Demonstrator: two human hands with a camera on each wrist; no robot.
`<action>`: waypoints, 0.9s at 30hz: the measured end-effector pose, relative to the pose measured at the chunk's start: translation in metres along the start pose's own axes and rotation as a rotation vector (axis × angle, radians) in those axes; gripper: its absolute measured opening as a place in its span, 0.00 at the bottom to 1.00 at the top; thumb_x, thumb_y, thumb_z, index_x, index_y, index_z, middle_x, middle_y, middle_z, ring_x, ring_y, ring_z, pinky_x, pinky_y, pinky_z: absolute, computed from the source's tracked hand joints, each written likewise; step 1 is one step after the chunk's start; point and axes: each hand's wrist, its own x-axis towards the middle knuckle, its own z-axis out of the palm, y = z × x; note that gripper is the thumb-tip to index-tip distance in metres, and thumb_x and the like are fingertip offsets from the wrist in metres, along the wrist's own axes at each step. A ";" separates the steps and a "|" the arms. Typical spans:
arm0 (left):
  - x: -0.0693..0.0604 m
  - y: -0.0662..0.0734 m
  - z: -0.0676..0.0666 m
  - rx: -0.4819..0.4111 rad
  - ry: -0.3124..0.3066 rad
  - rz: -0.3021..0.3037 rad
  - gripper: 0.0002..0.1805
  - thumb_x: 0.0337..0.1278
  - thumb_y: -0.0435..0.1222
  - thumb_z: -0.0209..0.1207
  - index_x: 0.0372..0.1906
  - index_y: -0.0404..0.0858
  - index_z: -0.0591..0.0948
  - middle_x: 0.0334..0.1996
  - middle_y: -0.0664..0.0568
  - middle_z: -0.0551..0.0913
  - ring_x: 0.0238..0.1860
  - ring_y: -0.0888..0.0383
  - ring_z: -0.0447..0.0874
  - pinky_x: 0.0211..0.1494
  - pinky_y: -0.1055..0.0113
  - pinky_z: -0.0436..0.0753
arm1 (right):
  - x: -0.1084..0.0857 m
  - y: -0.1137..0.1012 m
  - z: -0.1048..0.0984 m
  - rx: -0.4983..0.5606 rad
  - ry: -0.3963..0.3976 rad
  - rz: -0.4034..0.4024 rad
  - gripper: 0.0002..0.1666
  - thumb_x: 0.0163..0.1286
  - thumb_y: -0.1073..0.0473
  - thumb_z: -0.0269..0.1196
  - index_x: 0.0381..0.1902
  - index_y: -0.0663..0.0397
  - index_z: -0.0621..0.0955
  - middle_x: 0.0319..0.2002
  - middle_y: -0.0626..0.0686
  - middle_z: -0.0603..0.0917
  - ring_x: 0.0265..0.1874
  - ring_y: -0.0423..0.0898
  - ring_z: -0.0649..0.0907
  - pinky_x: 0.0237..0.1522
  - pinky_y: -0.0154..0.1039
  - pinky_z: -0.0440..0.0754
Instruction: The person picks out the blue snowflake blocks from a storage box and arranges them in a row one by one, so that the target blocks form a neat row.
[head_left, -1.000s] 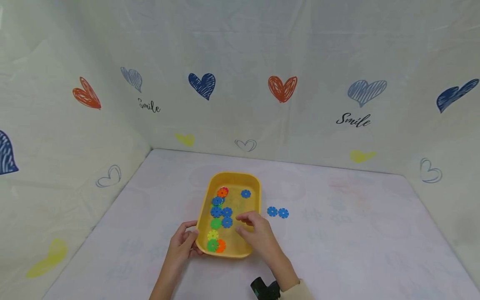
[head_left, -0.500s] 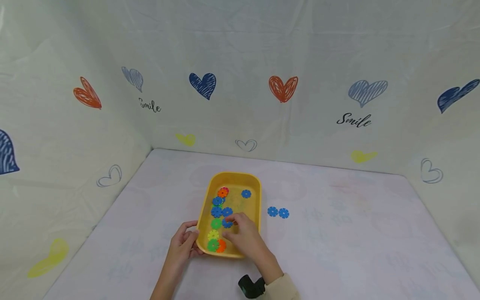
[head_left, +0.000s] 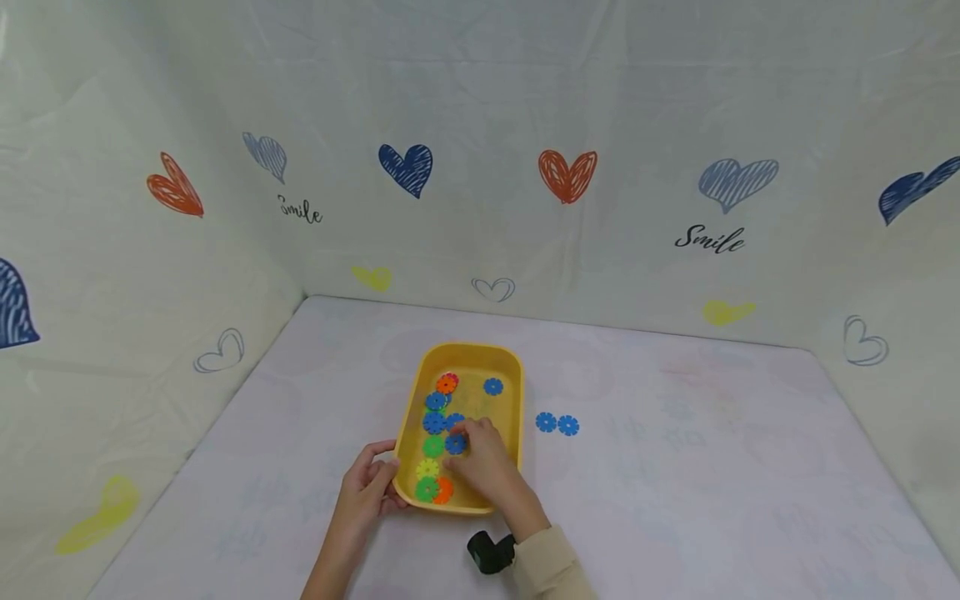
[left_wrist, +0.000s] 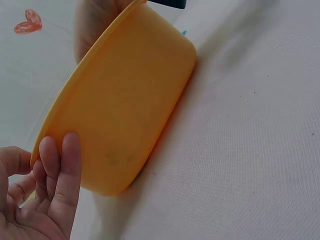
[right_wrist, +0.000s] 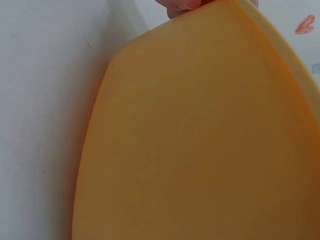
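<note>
A yellow plastic tray [head_left: 472, 362] stands on the white table, with several flower-shaped plastic discs inside, mostly along its left side. My left hand [head_left: 364, 492] grips the tray's near-left edge; in the left wrist view its fingers [left_wrist: 69, 175] lie against the outer wall. Over the tray's inside is my right hand [head_left: 487, 467], thumb and fingertips apart around a blue disc [head_left: 455, 443]. Whether they touch it cannot be told. Green [head_left: 433, 447], yellow [head_left: 427, 469] and orange [head_left: 445, 490] discs lie nearby. The tray wall [right_wrist: 190, 130] hides the right fingers in the right wrist view.
Two blue discs [head_left: 546, 422] lie side by side on the table, right of the tray. A single blue disc [head_left: 492, 387] rests at the tray's far right. A black wrist device [head_left: 491, 552] sits by the right sleeve [head_left: 551, 562]. Heart-printed sheets form the walls.
My right hand has moved left and slightly up across the tray, its fingertips coming down around the blue disc. The left hand keeps its hold on the tray.
</note>
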 end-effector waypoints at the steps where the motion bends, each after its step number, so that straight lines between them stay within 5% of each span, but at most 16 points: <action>1: 0.000 0.000 0.000 0.000 0.001 -0.002 0.20 0.65 0.33 0.47 0.60 0.34 0.67 0.23 0.50 0.73 0.19 0.60 0.75 0.27 0.69 0.82 | 0.001 0.000 0.000 -0.006 -0.001 0.008 0.20 0.57 0.61 0.66 0.48 0.57 0.77 0.45 0.55 0.72 0.44 0.49 0.73 0.53 0.47 0.77; 15: 0.000 -0.001 0.000 -0.009 -0.008 0.013 0.19 0.65 0.32 0.47 0.60 0.34 0.67 0.22 0.49 0.74 0.18 0.59 0.76 0.27 0.67 0.83 | 0.017 0.003 0.005 -0.046 0.001 0.121 0.19 0.58 0.65 0.65 0.47 0.58 0.75 0.38 0.54 0.70 0.38 0.48 0.72 0.44 0.43 0.79; 27: 0.000 0.000 0.000 -0.001 -0.003 -0.006 0.19 0.65 0.33 0.47 0.60 0.34 0.67 0.23 0.49 0.74 0.19 0.59 0.75 0.27 0.69 0.82 | 0.022 0.003 0.007 -0.102 0.009 0.122 0.16 0.57 0.66 0.65 0.42 0.59 0.74 0.37 0.54 0.70 0.36 0.48 0.72 0.42 0.41 0.78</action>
